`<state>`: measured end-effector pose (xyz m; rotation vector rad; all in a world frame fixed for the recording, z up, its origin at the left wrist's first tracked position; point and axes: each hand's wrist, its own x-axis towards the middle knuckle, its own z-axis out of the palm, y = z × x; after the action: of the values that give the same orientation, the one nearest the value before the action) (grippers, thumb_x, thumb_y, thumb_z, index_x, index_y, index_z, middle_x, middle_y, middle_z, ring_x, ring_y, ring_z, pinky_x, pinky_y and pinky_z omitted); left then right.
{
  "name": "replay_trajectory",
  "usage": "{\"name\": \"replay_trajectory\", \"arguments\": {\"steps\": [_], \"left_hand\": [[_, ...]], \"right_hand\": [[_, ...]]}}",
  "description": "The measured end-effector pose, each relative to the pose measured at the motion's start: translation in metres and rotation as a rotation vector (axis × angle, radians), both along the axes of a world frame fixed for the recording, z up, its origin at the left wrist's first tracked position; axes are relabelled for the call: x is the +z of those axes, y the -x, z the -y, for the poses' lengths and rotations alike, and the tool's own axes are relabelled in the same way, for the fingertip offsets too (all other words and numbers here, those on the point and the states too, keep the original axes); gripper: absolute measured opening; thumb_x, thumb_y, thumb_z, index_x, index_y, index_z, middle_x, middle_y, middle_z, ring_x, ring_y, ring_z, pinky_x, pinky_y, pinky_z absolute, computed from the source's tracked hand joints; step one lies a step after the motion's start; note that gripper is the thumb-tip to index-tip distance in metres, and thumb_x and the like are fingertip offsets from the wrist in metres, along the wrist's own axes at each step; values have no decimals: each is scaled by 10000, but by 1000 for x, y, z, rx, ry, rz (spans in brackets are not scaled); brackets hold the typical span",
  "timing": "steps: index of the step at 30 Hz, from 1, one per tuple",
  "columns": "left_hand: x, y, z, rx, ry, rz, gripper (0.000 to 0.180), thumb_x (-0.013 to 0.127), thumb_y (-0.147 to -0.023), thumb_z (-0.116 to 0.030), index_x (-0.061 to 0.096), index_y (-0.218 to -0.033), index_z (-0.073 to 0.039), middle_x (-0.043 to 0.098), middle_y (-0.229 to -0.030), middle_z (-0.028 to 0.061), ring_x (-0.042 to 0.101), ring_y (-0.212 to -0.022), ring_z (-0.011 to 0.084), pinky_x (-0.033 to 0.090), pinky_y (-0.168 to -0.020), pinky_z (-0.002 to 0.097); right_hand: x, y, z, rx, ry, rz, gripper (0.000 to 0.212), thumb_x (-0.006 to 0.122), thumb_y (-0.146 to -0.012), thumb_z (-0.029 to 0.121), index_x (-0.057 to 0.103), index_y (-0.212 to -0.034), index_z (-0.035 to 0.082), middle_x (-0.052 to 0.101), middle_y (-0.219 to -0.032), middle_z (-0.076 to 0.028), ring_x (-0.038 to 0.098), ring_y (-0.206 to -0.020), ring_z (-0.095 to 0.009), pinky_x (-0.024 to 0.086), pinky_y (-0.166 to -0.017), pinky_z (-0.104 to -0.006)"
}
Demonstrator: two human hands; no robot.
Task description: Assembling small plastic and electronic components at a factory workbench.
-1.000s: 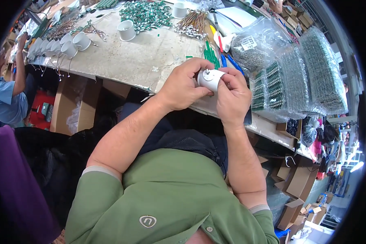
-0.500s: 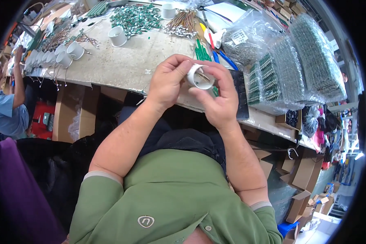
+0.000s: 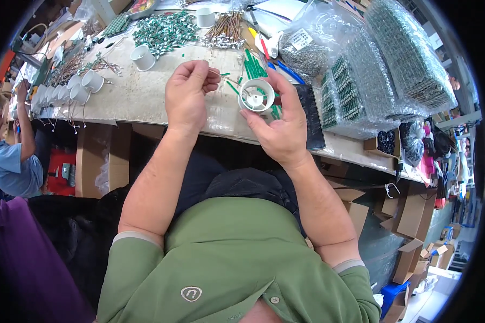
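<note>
A pale, worn workbench (image 3: pixel 129 97) stands above a dull green floor (image 3: pixel 376 257).

Decently bright table (image 3: pixel 129 94), super dark underneath.
Glare all over the plastic wrap (image 3: pixel 415 56), lower right's kinda washed out, fisheye bends the table edge, corners go full black, far background looks soft.

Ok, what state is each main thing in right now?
Left hand, fingers pinched on thin wire
Right hand, gripping the white cup
White cup, open end facing the camera
Small green parts, heaped loose
Green stacks, wrapped in clear plastic
Cardboard box at right, open
</note>
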<state>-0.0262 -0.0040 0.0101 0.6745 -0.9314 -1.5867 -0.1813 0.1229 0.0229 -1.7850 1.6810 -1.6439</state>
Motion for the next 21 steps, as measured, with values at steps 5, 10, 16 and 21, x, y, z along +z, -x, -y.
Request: {"name": "replay_trajectory", "arguments": {"steps": [5,10,16,21], "left_hand": [[1,-15,7,92,-2,151,163,688,-1037,-148,677,-1090,5,745,-928,117,685,-802,149,548,-743,241],[2,-27,6,182,167,435,235,688,-976,-80,669,-1196,0,739,-1084,131,695,-950,197,557,-877,294],[22,-32,-18,23,866,563,637,691,-812,32,592,-1438,-30,632,-1396,132,633,-1202,271,467,-1119,386],[19,-22,-38,-141,917,615,761,761,-799,30,537,-1520,-54,626,-1386,108,632,-1068,187,533,-916,315]], "right_hand": [[1,1,-4,2,-17,10,793,844,-797,-6,511,-1515,43,666,-1332,-123,670,-1085,-224,526,-987,-328],[7,-1,-2,16,-51,165,711,836,-824,27,541,-1470,22,682,-1276,-129,669,-1043,-218,534,-946,-324],[25,11,15,68,-356,641,444,810,-911,206,661,-1275,-1,720,-1051,-120,662,-833,-176,559,-669,-284],[42,6,27,107,-609,842,373,770,-965,314,700,-1136,-10,710,-907,-100,626,-713,-146,509,-540,-264]]}}
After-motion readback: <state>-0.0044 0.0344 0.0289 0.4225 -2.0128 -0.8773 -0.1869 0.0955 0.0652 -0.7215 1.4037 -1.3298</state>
